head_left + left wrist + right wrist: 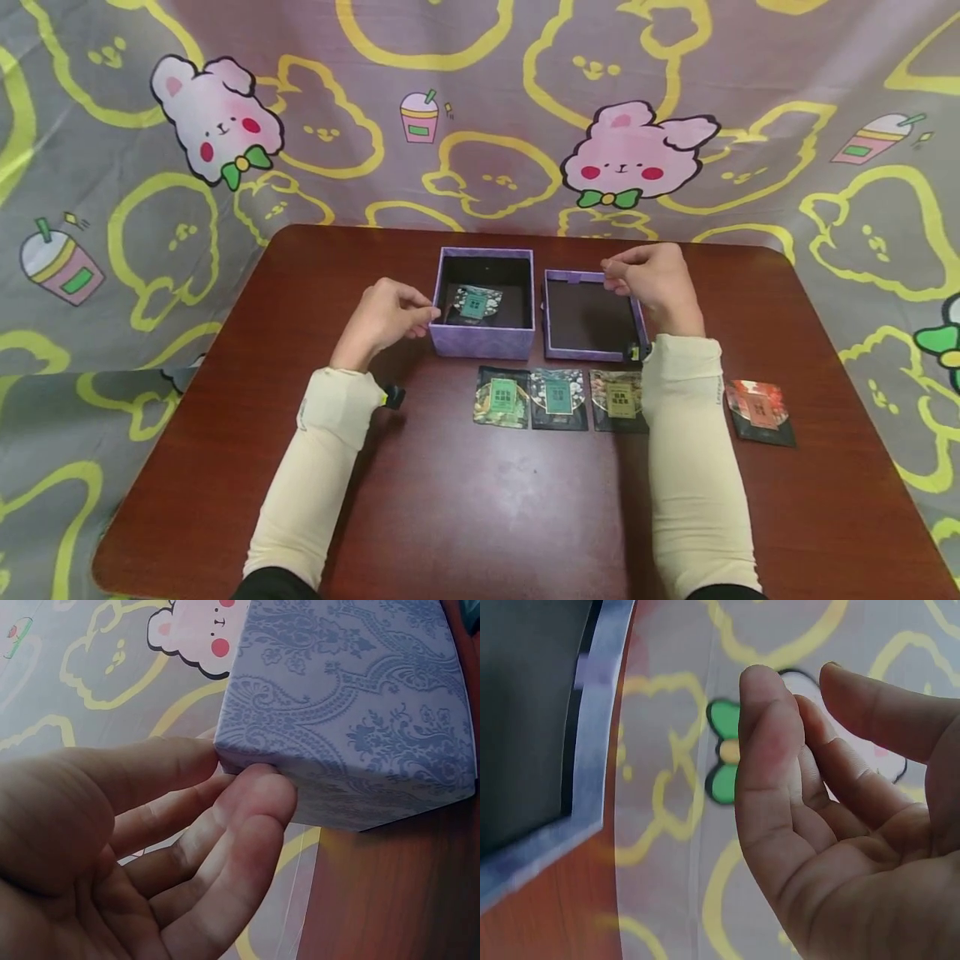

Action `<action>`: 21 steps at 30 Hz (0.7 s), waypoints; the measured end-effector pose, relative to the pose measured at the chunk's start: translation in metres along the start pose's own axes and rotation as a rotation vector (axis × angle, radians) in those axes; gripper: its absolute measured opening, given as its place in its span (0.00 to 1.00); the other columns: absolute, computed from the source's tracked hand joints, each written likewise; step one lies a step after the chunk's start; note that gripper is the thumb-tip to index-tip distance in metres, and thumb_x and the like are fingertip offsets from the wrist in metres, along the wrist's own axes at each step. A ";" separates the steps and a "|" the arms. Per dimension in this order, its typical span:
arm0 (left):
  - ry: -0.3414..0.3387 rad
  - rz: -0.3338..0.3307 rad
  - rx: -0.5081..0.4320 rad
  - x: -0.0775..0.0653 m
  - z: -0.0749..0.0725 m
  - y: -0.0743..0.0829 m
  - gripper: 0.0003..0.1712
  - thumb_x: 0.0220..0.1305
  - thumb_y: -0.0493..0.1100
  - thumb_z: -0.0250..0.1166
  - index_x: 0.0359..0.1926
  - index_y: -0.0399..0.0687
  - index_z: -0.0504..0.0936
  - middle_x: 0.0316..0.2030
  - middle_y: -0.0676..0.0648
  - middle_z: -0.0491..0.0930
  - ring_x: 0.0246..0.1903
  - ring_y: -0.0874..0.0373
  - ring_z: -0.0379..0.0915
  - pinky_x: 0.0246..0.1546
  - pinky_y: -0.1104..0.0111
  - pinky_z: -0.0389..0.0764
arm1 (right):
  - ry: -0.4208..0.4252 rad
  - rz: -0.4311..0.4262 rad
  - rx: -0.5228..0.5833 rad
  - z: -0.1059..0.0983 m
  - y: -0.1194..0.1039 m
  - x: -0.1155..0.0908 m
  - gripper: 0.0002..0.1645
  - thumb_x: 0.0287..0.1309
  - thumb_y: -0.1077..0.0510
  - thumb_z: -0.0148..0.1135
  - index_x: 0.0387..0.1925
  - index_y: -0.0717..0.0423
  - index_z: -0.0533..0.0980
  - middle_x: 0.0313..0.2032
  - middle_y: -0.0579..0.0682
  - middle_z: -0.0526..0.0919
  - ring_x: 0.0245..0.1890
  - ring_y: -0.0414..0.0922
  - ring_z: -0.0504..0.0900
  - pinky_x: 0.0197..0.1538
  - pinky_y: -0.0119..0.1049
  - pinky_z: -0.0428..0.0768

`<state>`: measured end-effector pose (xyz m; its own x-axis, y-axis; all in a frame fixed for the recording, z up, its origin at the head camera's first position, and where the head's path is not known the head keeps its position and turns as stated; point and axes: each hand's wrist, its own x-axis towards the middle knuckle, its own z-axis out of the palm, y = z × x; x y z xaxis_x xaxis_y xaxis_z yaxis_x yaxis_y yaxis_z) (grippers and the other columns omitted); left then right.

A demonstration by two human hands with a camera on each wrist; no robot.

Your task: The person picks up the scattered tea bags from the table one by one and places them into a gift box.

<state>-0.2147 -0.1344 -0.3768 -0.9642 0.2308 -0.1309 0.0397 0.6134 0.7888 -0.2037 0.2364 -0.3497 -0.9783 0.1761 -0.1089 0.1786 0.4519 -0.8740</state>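
Observation:
A purple patterned box stands with its top uncovered, a green-labelled sachet lying inside. My left hand is at the box's left side near the front corner. In the left wrist view, its thumb and fingertips meet the corner of the box, pinching it. Beside the box lies its shallow lid, dark inner side up. My right hand hovers by the lid's far right corner, fingers loosely bent. The right wrist view shows nothing between its thumb and fingers, apart from the lid.
In front of the box and lid lie a green sachet, a grey-blue sachet and a yellow-labelled sachet, partly hidden by my right sleeve. A red sachet lies farther right. A patterned curtain hangs behind the table.

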 end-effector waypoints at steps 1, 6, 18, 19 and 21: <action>-0.001 -0.001 -0.006 -0.001 -0.001 -0.001 0.08 0.62 0.40 0.74 0.39 0.39 0.88 0.27 0.44 0.86 0.30 0.44 0.85 0.33 0.56 0.86 | 0.008 0.003 -0.006 -0.004 0.003 -0.001 0.19 0.68 0.55 0.65 0.48 0.69 0.82 0.40 0.60 0.86 0.30 0.41 0.86 0.35 0.30 0.84; 0.003 0.009 -0.014 -0.003 -0.003 -0.004 0.09 0.62 0.40 0.74 0.39 0.39 0.88 0.27 0.44 0.86 0.28 0.47 0.84 0.32 0.58 0.86 | 0.058 0.034 -0.010 -0.028 0.022 -0.008 0.20 0.69 0.57 0.64 0.51 0.71 0.80 0.37 0.54 0.87 0.30 0.42 0.87 0.35 0.33 0.84; 0.000 0.007 0.002 0.001 0.000 -0.005 0.08 0.62 0.41 0.74 0.39 0.40 0.88 0.27 0.44 0.86 0.30 0.44 0.85 0.32 0.57 0.86 | 0.142 0.198 -0.006 -0.080 0.075 -0.026 0.26 0.69 0.51 0.63 0.60 0.66 0.77 0.36 0.43 0.86 0.32 0.37 0.86 0.39 0.31 0.84; 0.004 0.008 0.004 0.000 0.000 -0.004 0.08 0.62 0.41 0.74 0.39 0.40 0.88 0.27 0.44 0.86 0.30 0.43 0.85 0.31 0.58 0.86 | 0.146 0.207 0.002 -0.083 0.079 -0.027 0.27 0.69 0.51 0.63 0.60 0.66 0.76 0.36 0.42 0.86 0.32 0.37 0.86 0.39 0.31 0.84; 0.006 0.009 0.004 0.000 0.000 -0.004 0.08 0.62 0.40 0.74 0.39 0.40 0.88 0.27 0.44 0.86 0.30 0.42 0.85 0.30 0.59 0.86 | 0.140 0.218 0.013 -0.089 0.087 -0.029 0.28 0.69 0.51 0.63 0.61 0.67 0.76 0.36 0.42 0.86 0.34 0.39 0.87 0.40 0.32 0.85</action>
<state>-0.2151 -0.1368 -0.3796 -0.9654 0.2314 -0.1204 0.0492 0.6148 0.7872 -0.1507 0.3488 -0.3805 -0.8928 0.3876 -0.2296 0.3814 0.3790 -0.8431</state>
